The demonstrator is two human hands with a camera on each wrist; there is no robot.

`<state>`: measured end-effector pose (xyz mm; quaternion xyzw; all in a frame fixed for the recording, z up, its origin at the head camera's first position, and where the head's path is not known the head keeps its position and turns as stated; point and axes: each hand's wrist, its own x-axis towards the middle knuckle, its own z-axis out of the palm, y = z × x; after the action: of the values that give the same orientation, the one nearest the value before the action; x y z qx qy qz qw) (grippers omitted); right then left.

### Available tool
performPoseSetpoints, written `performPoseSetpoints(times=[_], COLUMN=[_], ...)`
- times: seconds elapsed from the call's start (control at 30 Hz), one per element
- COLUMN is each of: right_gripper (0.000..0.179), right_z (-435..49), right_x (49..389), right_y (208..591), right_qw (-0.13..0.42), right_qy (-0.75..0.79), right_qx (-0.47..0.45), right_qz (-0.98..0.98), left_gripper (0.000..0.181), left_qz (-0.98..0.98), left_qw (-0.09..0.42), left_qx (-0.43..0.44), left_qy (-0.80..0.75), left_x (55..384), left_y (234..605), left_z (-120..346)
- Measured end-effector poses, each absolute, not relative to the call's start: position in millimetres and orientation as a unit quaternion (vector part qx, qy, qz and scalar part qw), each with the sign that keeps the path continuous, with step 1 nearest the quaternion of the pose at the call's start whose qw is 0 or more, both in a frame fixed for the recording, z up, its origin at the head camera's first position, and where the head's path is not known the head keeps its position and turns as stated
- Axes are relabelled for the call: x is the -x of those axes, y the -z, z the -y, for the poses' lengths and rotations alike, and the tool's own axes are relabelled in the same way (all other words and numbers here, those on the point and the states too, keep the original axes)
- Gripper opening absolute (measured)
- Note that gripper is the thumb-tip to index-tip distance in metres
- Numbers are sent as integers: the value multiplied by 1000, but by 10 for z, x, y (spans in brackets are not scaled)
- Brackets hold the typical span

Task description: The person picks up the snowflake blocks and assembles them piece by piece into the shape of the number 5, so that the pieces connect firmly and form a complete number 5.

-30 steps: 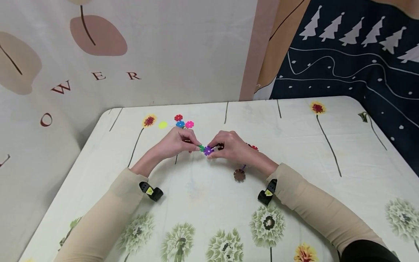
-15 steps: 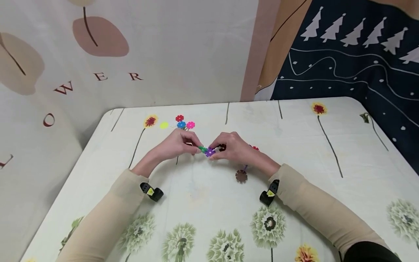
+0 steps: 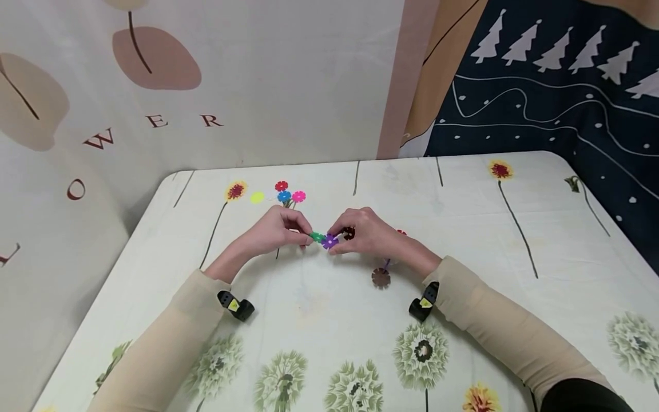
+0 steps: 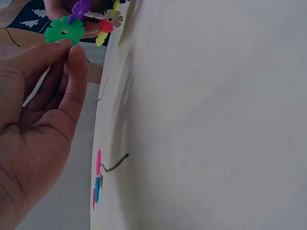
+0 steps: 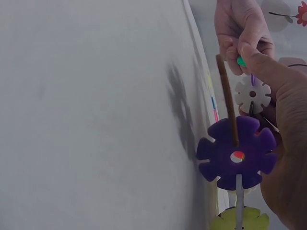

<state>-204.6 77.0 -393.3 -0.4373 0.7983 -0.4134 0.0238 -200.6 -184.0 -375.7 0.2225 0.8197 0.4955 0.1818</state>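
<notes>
My left hand pinches the edge of a green notched plastic disc between thumb and fingertips. Against it sits a purple notched disc, the two overlapping at an angle. The right hand holds a built-up cluster of interlocking discs, its thumb and fingers around the purple end. In the right wrist view the cluster includes a white disc, a larger dark purple one, a brown one edge-on and a yellow-green one. A brown disc hangs below the right wrist. Part of the cluster is hidden behind that hand.
The table has a white cloth printed with flowers and dandelions. Small red, blue and pink flower shapes and a yellow round shape lie beyond the left hand. A patterned curtain stands behind the far edge.
Both hands and the joined discs have come slightly lower in view. The left fingertips have shifted a little to the left, and more of the green disc shows.
</notes>
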Motion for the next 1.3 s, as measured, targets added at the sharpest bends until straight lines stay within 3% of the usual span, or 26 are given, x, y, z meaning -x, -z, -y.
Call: performPoseSetpoints(times=[0.23,0.53,1.03,1.13,1.3], right_gripper=[29,12,10,11,10], right_z=[-763,-709,-682,-697,-738], right_x=[2034,1997,1931,1926,1931], right_y=[3942,3961,3932,3928,3934], right_qw=[27,-13,6,7,-12], right_qy=[439,470,469,460,439], right_qx=[421,419,401,404,427], right_qz=[-794,-777,-787,-791,-791], left_gripper=[5,4,11,19,27], left_qz=[-818,-817,-825,-838,-870], left_qw=[173,171,184,165,77], left_qx=[-220,-212,-202,-166,-50], left_qy=[-502,-508,-495,-492,-484], left_x=[1999,1983,2056,2178,2398], left_y=[3770,3773,3769,3773,3810], left_z=[1832,1799,1871,2067,2470])
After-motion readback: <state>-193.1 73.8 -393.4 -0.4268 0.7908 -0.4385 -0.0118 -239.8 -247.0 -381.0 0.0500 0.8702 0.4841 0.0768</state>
